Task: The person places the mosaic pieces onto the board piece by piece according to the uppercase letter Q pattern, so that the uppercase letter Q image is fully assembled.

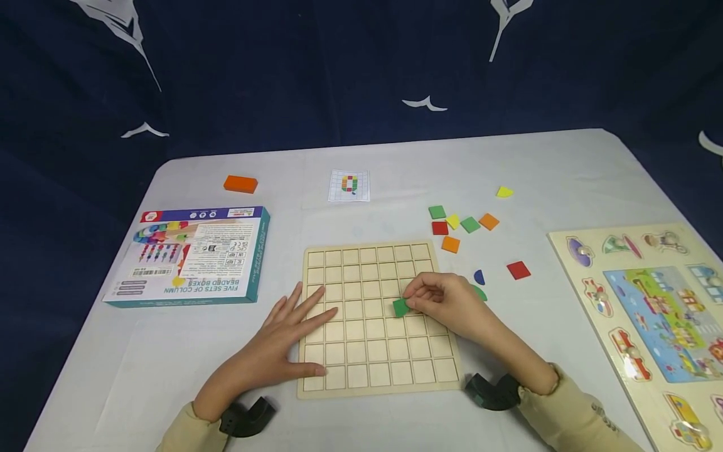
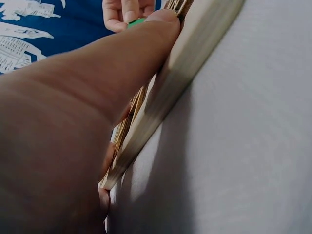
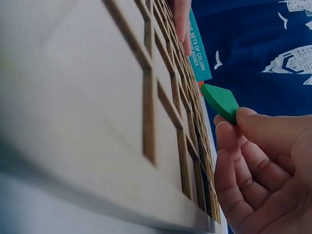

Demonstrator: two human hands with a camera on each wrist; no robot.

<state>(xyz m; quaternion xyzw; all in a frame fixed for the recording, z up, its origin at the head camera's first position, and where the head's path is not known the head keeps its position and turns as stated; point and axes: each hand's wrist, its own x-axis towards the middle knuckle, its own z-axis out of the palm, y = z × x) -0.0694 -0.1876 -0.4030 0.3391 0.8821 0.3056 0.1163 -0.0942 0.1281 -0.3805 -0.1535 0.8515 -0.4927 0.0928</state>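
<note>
The left hand (image 1: 282,348) lies flat, fingers straight, pressing the left edge of the wooden grid board (image 1: 375,370) on the table (image 1: 395,157). The right hand (image 1: 446,304) has its grip pinched on a green tile (image 1: 400,307), held tilted just above the board's middle cells.

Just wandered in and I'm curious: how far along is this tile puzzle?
Barely begun. Every cell of the grid board looks empty. In hand: the right hand pinches a green tile over the board, while the left hand lies flat on its edge. Left: the loose tiles beside the board, which likely go in after the pattern card.
</note>
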